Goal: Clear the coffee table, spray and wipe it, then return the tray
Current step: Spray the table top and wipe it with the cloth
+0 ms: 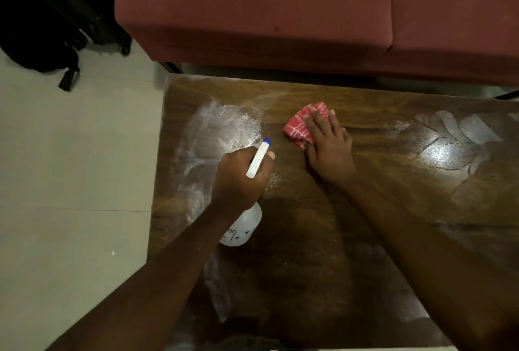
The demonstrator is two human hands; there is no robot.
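Observation:
The dark wooden coffee table [309,266] fills the lower right of the view, with wet, shiny patches at its left side and right end. My left hand [241,179] grips a white spray bottle [244,227] by its neck, with the blue-tipped nozzle [266,141] pointing toward the far edge. My right hand [328,143] lies flat on a folded red-and-white checked cloth [297,126], pressing it onto the tabletop near the far edge. No tray is in view.
A maroon sofa [252,8] stands just beyond the table's far edge. A black bag [42,41] with straps lies on the pale tiled floor [70,182] at the upper left. The floor runs along the table's left side.

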